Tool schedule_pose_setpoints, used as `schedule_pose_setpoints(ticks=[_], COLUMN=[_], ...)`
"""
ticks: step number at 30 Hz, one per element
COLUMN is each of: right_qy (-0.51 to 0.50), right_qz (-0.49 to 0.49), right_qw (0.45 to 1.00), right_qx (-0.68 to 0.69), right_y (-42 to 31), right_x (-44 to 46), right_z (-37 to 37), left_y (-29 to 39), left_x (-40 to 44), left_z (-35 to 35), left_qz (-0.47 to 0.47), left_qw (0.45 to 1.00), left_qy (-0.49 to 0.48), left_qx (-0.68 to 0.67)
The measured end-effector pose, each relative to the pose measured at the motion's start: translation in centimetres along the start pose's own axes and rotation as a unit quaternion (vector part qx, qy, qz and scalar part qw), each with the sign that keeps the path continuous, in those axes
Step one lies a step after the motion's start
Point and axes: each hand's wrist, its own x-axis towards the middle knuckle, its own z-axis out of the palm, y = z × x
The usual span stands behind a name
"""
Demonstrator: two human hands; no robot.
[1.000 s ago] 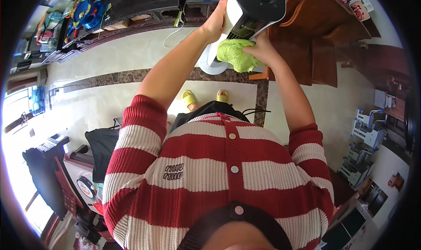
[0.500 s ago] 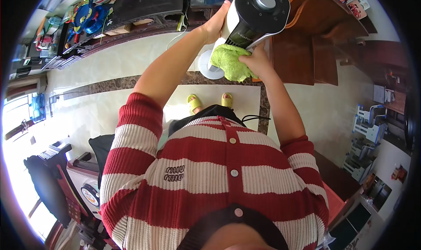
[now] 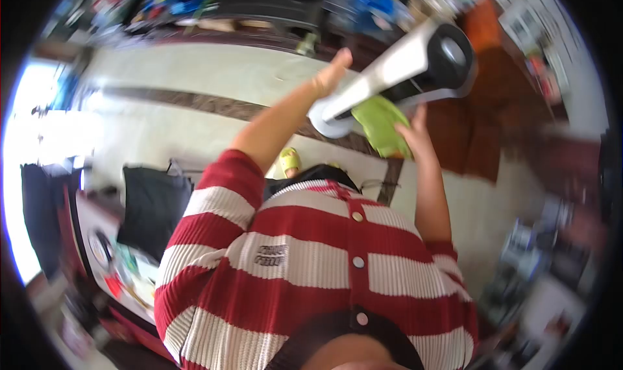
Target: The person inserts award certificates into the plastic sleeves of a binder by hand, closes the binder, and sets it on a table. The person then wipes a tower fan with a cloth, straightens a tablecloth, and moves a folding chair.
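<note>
A tall white tower fan [image 3: 383,68] with a black round top and a silver knob stands tilted in the view on its white disc base [image 3: 332,125]. My left hand [image 3: 332,75] is beside its white side, fingers stretched out and holding nothing; blur hides whether it touches the fan. In my right hand [image 3: 416,133] is a light green cloth [image 3: 381,127], spread against the dark front of the fan's column. Part of the right-hand fingers is hidden by the cloth.
Brown wooden furniture [image 3: 477,133] stands right of the fan. A dark cabinet [image 3: 266,7] loaded with items runs along the far side. Black cloth [image 3: 152,208] hangs at left, near a board with a round clock [image 3: 100,248]. Yellow-green slippers [image 3: 290,159] show on the tiled floor.
The view has swung, so the fan appears further right and more slanted. My left hand has moved lower along the fan's side. The green cloth stays in my right hand.
</note>
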Motion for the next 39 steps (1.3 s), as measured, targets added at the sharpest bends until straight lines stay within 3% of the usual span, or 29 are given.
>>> schedule_pose_setpoints(ticks=[1, 3, 4, 5, 7, 8, 10, 11, 12, 13, 14, 15, 16, 17, 19, 20, 22, 24, 25, 26, 27, 29, 31, 33, 34, 35, 36, 37, 39], right_qy=[-0.019, -0.118, -0.141, -0.154, -0.211, -0.232, -0.270, -0.257, -0.254, -0.308, -0.291, -0.249, -0.162, -0.152, -0.154, -0.133, -0.138, -0.124, -0.111, -0.110, -0.106, -0.084, -0.173, -0.265, -0.303, -0.337, -0.367, -0.392, -0.423], right_qz=[-0.010, 0.086, 0.132, 0.155, 0.177, 0.192, 0.167, 0.172, 0.100, 0.136, 0.018, -0.094, -0.100, -0.031, 0.025, -0.002, -0.013, -0.056, -0.077, -0.092, -0.136, -0.227, -0.413, -0.433, -0.427, -0.408, -0.388, -0.366, -0.319], right_qw=[0.998, 0.984, 0.975, 0.972, 0.961, 0.953, 0.948, 0.949, 0.960, 0.932, 0.931, 0.913, 0.913, 0.918, 0.904, 0.888, 0.870, 0.850, 0.841, 0.847, 0.841, 0.835, 0.773, 0.757, 0.757, 0.762, 0.764, 0.766, 0.769], right_qx=[-0.065, 0.102, 0.114, 0.086, 0.029, 0.013, -0.037, -0.054, -0.055, -0.132, -0.218, -0.310, -0.361, -0.364, -0.397, -0.441, -0.474, -0.510, -0.524, -0.513, -0.513, -0.495, -0.450, -0.412, -0.391, -0.372, -0.361, -0.354, -0.357], right_y=[1.7, 4.1, 4.8, 5.9, 8.6, 10.2, 11.3, 11.8, 13.9, 7.3, 11.5, 15.4, 12.9, 10.3, 6.8, 5.1, 4.6, 3.8, 3.0, 0.8, 0.4, 0.4, 1.7, 0.8, -0.1, -0.4, -1.0, -1.4, -1.7], right_x=[-0.5, -1.6, -2.1, -2.0, -0.1, 1.3, 4.4, 5.0, 7.1, 5.0, 8.8, 12.6, 10.6, 9.3, 8.1, 7.2, 9.6, 11.9, 12.6, 11.6, 12.6, 15.6, 21.1, 22.2, 22.6, 23.0, 23.3, 23.3, 22.9], right_z=[-0.4, -0.5, -0.4, -0.5, -2.1, -2.7, -2.4, -3.7, -3.2, -2.5, -4.4, -6.1, -6.0, -6.2, -6.3, -6.5, -8.3, -9.8, -10.4, -10.5, -11.2, -12.2, -12.7, -11.0, -9.9, -9.1, -8.3, -7.9, -8.0], left_y=[-2.8, -8.8, -20.4, -16.8, -24.4, -28.0, -33.0, -37.6, -37.5, -43.3, -44.8, -45.9, -48.8, -51.4, -56.1, -57.5, -56.3, -47.7, -39.0, -36.5, -34.2, -23.3, -16.0, -12.4, -10.9, -10.3, -9.4, -9.0, -6.0], left_x=[-2.5, -8.5, -7.7, -17.9, -31.0, -38.0, -50.4, -55.8, -58.1, -60.5, -60.6, -59.9, -60.0, -58.5, -55.0, -52.6, -47.5, -44.0, -41.9, -39.8, -37.4, -33.1, -27.4, -20.6, -16.5, -12.5, -9.4, -6.5, -3.9], left_z=[-2.8, -9.1, -18.5, -14.3, -15.8, -15.0, -7.4, -3.9, 2.5, 5.4, 9.9, 12.4, 13.4, 14.6, 16.1, 15.9, 14.1, 11.2, 12.5, 11.4, 11.0, 13.3, 15.2, 16.6, 16.8, 17.0, 17.0, 17.2, 17.4], left_qz=[0.021, -0.079, 0.047, -0.137, -0.255, -0.306, -0.305, -0.283, -0.313, -0.309, -0.336, -0.424, -0.448, -0.431, -0.342, -0.283, -0.192, -0.171, -0.110, -0.095, 0.030, 0.059, 0.133, 0.148, 0.118, 0.200, 0.270, 0.357, 0.339], left_qw=[0.999, 0.990, 0.866, 0.924, 0.839, 0.762, 0.646, 0.679, 0.640, 0.689, 0.675, 0.659, 0.667, 0.680, 0.702, 0.713, 0.745, 0.810, 0.798, 0.795, 0.815, 0.823, 0.820, 0.877, 0.871, 0.808, 0.804, 0.764, 0.788], left_qy=[0.025, 0.092, 0.069, 0.287, 0.462, 0.529, 0.699, 0.675, 0.689, 0.621, 0.613, 0.579, 0.553, 0.544, 0.550, 0.560, 0.585, 0.561, 0.587, 0.585, 0.562, 0.492, 0.441, 0.390, 0.350, 0.384, 0.382, 0.395, 0.408], left_qx=[0.035, 0.071, 0.494, 0.213, 0.131, 0.214, -0.010, -0.056, -0.134, -0.213, -0.237, -0.225, -0.222, -0.239, -0.296, -0.315, -0.258, 0.024, 0.073, 0.128, 0.139, 0.277, 0.339, 0.237, 0.325, 0.399, 0.367, 0.363, 0.314])
